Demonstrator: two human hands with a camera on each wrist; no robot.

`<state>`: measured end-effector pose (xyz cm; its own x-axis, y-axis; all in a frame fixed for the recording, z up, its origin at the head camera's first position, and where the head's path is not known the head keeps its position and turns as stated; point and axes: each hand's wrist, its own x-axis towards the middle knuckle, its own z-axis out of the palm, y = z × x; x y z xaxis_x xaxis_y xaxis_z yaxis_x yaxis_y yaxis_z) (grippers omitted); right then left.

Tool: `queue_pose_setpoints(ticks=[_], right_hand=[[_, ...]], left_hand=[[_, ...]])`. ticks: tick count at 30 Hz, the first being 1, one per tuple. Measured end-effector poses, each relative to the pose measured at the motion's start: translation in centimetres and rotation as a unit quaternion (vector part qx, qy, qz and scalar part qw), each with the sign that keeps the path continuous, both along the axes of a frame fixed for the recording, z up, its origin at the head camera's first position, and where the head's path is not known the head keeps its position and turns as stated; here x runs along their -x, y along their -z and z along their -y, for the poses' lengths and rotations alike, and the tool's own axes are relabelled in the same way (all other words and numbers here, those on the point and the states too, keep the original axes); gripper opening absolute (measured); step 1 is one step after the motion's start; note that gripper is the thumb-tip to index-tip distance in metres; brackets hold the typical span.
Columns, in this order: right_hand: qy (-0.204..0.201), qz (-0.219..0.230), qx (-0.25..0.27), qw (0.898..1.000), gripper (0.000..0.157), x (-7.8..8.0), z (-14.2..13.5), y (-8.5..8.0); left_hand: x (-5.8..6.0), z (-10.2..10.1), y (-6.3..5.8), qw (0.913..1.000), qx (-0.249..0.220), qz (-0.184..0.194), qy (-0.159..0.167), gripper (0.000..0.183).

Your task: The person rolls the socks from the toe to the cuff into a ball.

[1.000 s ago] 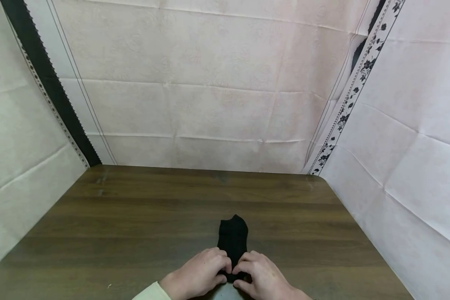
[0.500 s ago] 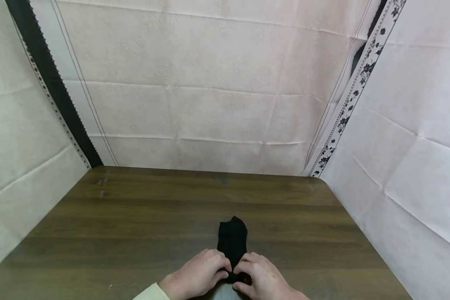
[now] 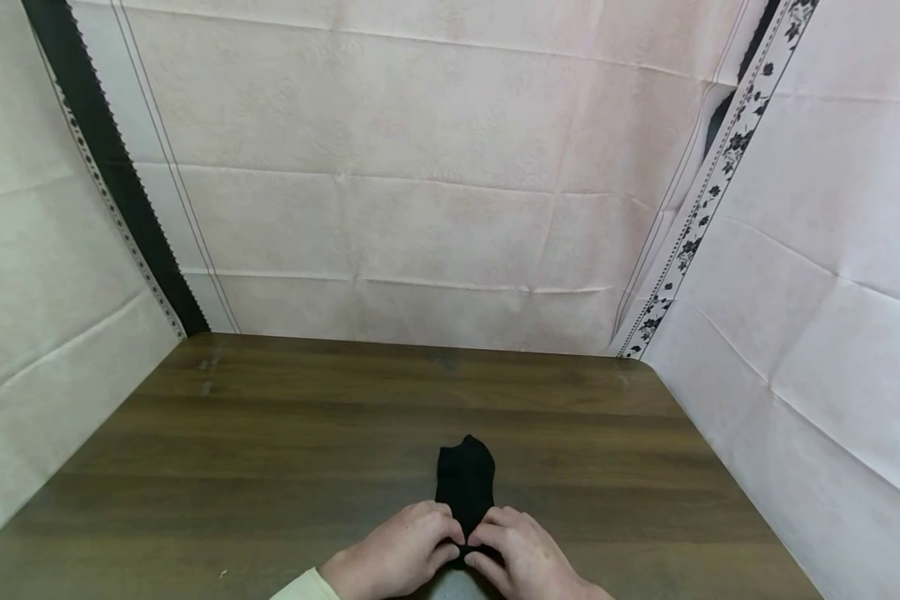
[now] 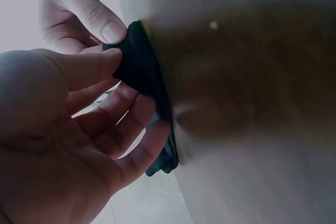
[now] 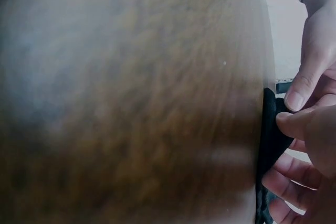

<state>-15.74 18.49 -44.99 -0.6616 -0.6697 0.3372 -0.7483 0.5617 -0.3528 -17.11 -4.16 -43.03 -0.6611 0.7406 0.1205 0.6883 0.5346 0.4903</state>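
A black sock (image 3: 465,479) lies lengthwise on the wooden table, its far end flat and pointing away from me. At its near end, my left hand (image 3: 405,546) pinches the fabric between thumb and fingers. Close beside it, my right hand (image 3: 528,554) pinches the same end from the right, the two hands' fingertips almost meeting. In the left wrist view, the edge of the sock (image 4: 139,61) is lifted and folded between both thumbs and fingers. The right wrist view shows the sock (image 5: 273,129) raised off the tabletop in the same double pinch. The fingers hide part of the near end.
The brown wooden table (image 3: 307,417) spreads out around the hands. Pale creased cloth (image 3: 435,225) hangs behind it, with more cloth (image 3: 817,358) along the right and left sides. A tiny white scrap (image 3: 223,573) lies left of the left hand.
The thumbs have shifted slightly inward and closer together at the sock's near end. The sock stays in place, and the head view has tilted a little.
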Motion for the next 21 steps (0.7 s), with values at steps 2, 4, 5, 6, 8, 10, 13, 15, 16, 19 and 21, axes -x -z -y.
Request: queue_pose_setpoints(ticks=[2,4,5,6,8,10,13,15,16,19,21], right_hand=[[0.002,0.0,-0.004,1.0,0.008,-0.01,0.01,-0.02],[0.005,0.008,-0.009,1.0,0.01,0.02,-0.01,-0.07],[0.007,0.014,-0.012,1.0,0.011,0.03,-0.01,-0.12],[0.009,0.021,-0.016,1.0,0.011,0.05,-0.02,-0.17],[0.013,0.034,-0.021,0.999,0.012,0.1,-0.05,-0.26],[0.016,0.04,-0.026,0.999,0.012,0.12,-0.04,-0.32],[0.018,0.037,-0.032,0.999,0.011,0.11,0.04,-0.37],[0.023,0.042,-0.035,0.998,0.012,0.09,0.12,-0.41],[0.027,0.048,-0.035,0.998,0.012,0.07,0.17,-0.45],[0.044,0.076,-0.034,0.996,0.017,0.0,0.26,-0.57],[0.053,0.088,-0.032,0.994,0.024,-0.05,0.32,-0.65]], left_hand=[[-0.08,-0.01,-0.04,1.0,0.003,0.007,-0.005,0.008],[-0.1,-0.04,-0.06,0.9998,0.006,0.016,-0.01,0.009],[-0.12,-0.05,-0.1,0.9997,0.007,0.022,-0.013,0.009],[-0.12,-0.08,-0.11,0.9995,0.008,0.026,-0.015,0.01],[-0.11,-0.15,-0.11,0.9991,0.006,0.035,-0.021,0.012],[-0.1,-0.25,-0.11,0.9988,0.0,0.041,-0.029,0.012],[-0.07,-0.37,-0.08,0.9983,-0.012,0.041,-0.041,0.01],[-0.06,-0.43,-0.08,0.9979,-0.019,0.04,-0.047,0.01],[-0.06,-0.43,-0.09,0.9977,-0.021,0.04,-0.051,0.01],[-0.02,-0.43,-0.1,0.9966,-0.029,0.046,-0.063,0.009],[0.02,-0.43,-0.1,0.9956,-0.032,0.052,-0.071,0.008]])
